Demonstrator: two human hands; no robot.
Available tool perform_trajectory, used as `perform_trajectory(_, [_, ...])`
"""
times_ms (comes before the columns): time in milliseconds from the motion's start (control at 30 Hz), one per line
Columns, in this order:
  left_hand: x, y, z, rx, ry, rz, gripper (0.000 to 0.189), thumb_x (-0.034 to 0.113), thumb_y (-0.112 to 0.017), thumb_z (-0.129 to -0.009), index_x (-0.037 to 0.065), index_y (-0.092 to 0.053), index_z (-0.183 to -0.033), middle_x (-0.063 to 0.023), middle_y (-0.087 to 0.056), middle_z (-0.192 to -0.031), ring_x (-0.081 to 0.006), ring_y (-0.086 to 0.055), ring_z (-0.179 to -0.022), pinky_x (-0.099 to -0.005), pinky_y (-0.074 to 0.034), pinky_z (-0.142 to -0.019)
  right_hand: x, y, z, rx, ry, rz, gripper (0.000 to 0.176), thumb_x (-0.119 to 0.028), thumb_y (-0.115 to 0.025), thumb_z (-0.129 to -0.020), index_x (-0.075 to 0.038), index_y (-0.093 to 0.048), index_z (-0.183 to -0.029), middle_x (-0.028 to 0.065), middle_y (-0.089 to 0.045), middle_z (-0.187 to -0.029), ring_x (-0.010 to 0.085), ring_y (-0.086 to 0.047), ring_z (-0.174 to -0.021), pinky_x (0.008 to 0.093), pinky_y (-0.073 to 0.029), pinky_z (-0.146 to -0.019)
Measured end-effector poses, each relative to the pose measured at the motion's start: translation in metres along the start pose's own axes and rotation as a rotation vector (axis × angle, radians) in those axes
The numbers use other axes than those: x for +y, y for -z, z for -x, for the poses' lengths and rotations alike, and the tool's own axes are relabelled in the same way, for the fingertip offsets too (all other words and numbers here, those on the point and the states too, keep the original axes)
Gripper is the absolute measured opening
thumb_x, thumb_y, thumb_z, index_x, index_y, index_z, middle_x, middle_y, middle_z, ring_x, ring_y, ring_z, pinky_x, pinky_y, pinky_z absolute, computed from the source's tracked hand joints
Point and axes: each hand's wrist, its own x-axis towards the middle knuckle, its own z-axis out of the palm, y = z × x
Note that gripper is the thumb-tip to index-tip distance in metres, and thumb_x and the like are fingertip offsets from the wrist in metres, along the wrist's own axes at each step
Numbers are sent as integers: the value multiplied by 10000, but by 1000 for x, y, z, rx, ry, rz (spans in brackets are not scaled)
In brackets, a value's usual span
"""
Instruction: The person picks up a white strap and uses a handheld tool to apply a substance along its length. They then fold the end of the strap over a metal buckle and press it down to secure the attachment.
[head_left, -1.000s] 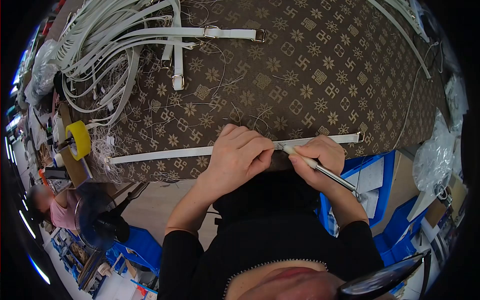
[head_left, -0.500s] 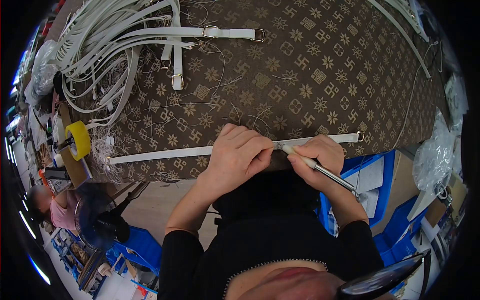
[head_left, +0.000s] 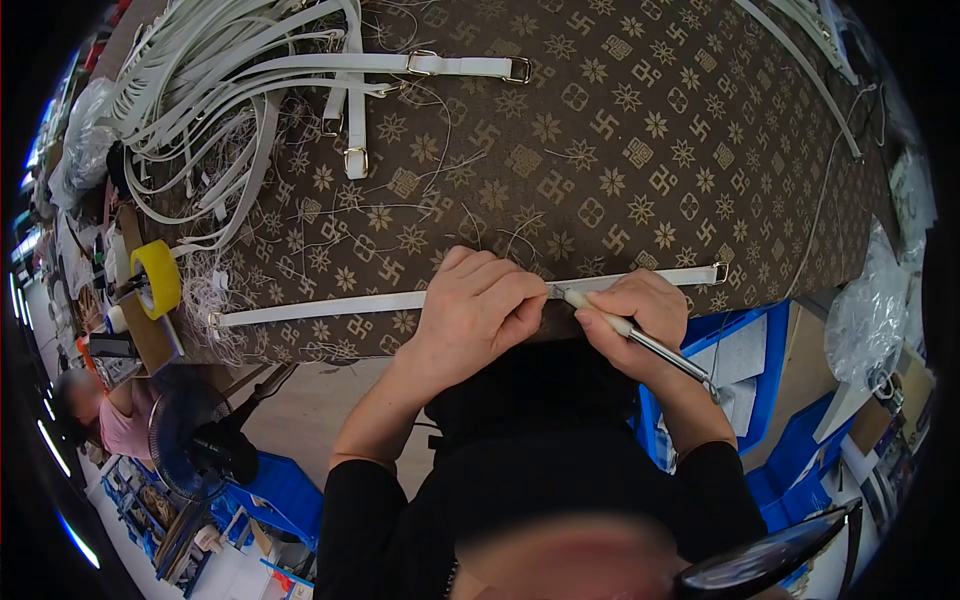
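Observation:
A white strap [head_left: 370, 305] lies crosswise along the near edge of the cloth, with a metal buckle [head_left: 721, 272] at its right end. My left hand [head_left: 477, 312] is closed on the middle of this strap, its fingers curled and thumb side toward the right. In my right hand [head_left: 640, 315] is a pen-shaped tool [head_left: 660, 350] with a whitish front part and a shiny metal shaft. The tool's tip meets the strap right beside my left fingertips. What exactly the tip touches is too small to make out.
A heap of white straps [head_left: 200, 90] with buckles fills the far left of the patterned brown cloth [head_left: 600, 150]. Loose threads lie about. Yellow tape [head_left: 157, 280] stands at the left edge; a fan [head_left: 195, 435] and a person in pink are beyond. Blue bins [head_left: 775, 370] sit below right.

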Motion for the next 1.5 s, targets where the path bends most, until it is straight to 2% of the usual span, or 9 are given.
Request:
perform_trajectory(700, [-1, 9, 5, 52, 100, 191, 166, -20, -676, -748, 91, -604, -848, -17, -608, -729, -157, -587, -657, -290, -432, -650, -1, 3, 3, 43, -70, -114, 172, -87, -808, -720, -53, -684, -833, 58, -663, -676, 188, -615, -568, 279, -453, -512])
perform_trajectory(767, [-3, 10, 12, 344, 418, 690, 152, -33, -653, -789, 67, -592, -886, -42, -627, -810, -129, -588, -724, -263, -446, -666, -1, 4, 4, 54, -89, -127, 166, -86, -804, -728, -54, -684, -838, 56, -662, -674, 186, -614, -570, 277, -453, -515])
perform_trajectory(800, [-5, 11, 11, 519, 428, 662, 165, -20, -656, -814, 43, -598, -956, -56, -632, -920, -119, -576, -790, -238, -454, -685, -1, 4, 4, 68, -102, -156, 157, -81, -795, -738, -50, -681, -842, 62, -659, -676, 183, -612, -574, 274, -452, -516])
perform_trajectory(833, [-6, 15, 12, 518, 428, 663, 165, -20, -656, -814, 43, -598, -956, -56, -632, -920, -119, -576, -790, -238, -454, -685, 0, 4, 5, 82, -117, -185, 149, -77, -787, -748, -46, -678, -845, 68, -657, -678, 179, -610, -577, 270, -451, -517])
perform_trajectory(900, [-6, 29, 12, 445, 372, 148, 249, 50, -717, -787, 56, -624, -1018, -48, -624, -951, -158, -572, -808, -282, -449, -724, 0, 5, 9, 106, -147, -227, 140, -65, -774, -758, -37, -673, -850, 75, -653, -687, 173, -604, -580, 268, -449, -520])
perform_trajectory(933, [-3, 36, 8, 206, 202, -93, 391, 162, -795, -735, 80, -642, -1085, -37, -605, -958, -212, -560, -845, -335, -411, -798, 0, 5, 10, 126, -175, -269, 131, -54, -761, -767, -28, -668, -856, 83, -650, -696, 166, -599, -583, 265, -447, -523])
perform_trajectory(1033, [17, 18, -4, -123, 143, -172, 525, 291, -849, -620, 142, -673, -1092, -10, -563, -955, -217, -525, -926, -358, -352, -836, 4, 6, 12, 145, -153, -327, 120, -31, -737, -778, -15, -660, -868, 96, -645, -719, 157, -593, -592, 262, -446, -530])
perform_trajectory(1333, [14, -5, -2, -101, -85, -258, 256, 153, -784, -732, 149, -696, -972, 27, -553, -835, -165, -535, -770, -323, -347, -723, 4, 6, 14, 144, -185, -334, 121, -37, -739, -782, -15, -661, -872, 101, -653, -737, 159, -601, -602, 258, -452, -541])
perform_trajectory(1500, [11, 5, 10, -22, -15, -110, 213, 96, -757, -749, 121, -630, -918, 6, -588, -853, -175, -556, -736, -320, -361, -690, 0, 6, 9, 117, -186, -253, 151, -58, -769, -763, -34, -671, -874, 90, -665, -737, 170, -618, -611, 264, -462, -543])
